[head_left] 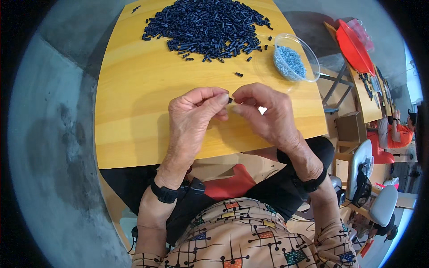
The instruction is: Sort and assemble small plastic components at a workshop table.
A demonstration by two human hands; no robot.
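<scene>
My left hand (193, 114) holds a small black plastic part (230, 100) pinched between thumb and forefinger, a little above the front half of the table. Close against it on the other side is my right hand (271, 115), its thumb and forefinger curled together at the part's end. Whatever those right fingertips hold, if anything, is too small to make out. Just beyond my hands, one loose black part (239, 74) lies on the wood. A big heap of similar black parts (205, 29) covers the far side.
A round clear plastic bowl (315, 67) of small shiny silver-blue pieces (289, 62) stands at the right edge of the yellow table (129, 111). Further right are another table with a red basin (353, 47), a cardboard box (350, 127), chairs and a person in orange (400, 135). A grey wall rises at left.
</scene>
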